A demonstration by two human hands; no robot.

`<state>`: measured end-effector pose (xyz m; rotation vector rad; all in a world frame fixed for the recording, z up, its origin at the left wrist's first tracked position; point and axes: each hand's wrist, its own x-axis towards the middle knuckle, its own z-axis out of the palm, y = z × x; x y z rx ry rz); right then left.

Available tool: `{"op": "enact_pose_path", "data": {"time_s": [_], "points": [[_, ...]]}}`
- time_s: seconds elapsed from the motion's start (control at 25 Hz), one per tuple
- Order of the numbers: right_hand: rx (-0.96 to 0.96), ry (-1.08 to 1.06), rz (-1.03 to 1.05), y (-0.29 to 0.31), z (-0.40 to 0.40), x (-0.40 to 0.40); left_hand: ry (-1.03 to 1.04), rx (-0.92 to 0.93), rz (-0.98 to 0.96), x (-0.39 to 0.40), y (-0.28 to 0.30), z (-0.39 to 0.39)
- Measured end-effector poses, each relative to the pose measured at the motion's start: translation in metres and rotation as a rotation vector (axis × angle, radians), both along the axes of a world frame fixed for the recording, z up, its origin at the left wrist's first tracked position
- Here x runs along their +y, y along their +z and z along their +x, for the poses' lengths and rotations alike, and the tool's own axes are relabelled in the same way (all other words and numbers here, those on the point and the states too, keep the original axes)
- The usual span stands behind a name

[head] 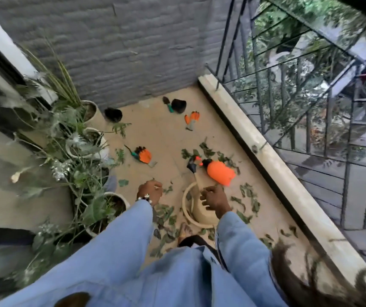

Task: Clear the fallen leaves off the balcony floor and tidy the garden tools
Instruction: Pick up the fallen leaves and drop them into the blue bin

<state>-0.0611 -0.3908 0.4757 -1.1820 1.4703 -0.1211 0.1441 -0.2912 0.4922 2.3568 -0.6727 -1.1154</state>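
Note:
Green fallen leaves (pixel 247 192) lie scattered over the tan balcony floor (pixel 162 134), thickest around my feet. An orange spray bottle (pixel 220 173) lies on its side among them. A black-headed tool with a pale handle (pixel 194 171) slants down towards a cream pot (pixel 187 204) lying on the floor. My right hand (pixel 214 199) hovers over that pot, fingers curled by the handle's lower end; contact is unclear. My left hand (pixel 150 192) hangs loosely curled above the leaves, holding nothing I can make out. Two orange gloves (pixel 191 119) (pixel 144 155) lie farther out.
A green-handled trowel (pixel 167 104) and black pot (pixel 178 105) sit by the grey wall; another black pot (pixel 113 114) lies to the left. Potted plants (pixel 82 156) line the left side. A concrete kerb (pixel 264 156) and metal railing (pixel 306 120) bound the right.

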Motion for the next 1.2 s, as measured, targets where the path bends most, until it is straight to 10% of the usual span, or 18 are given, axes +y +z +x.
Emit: {"op": "enact_pose_path", "data": {"time_s": [0.44,1.2], "points": [[-0.010,0.036,-0.038,-0.004,0.130,-0.200,-0.011,-0.020,0.058,-0.180,-0.002,0.113],[0.364,-0.157,-0.350,-0.004,0.296,-0.525,-0.846,-0.225,0.066,-0.629,0.008,0.317]]}}
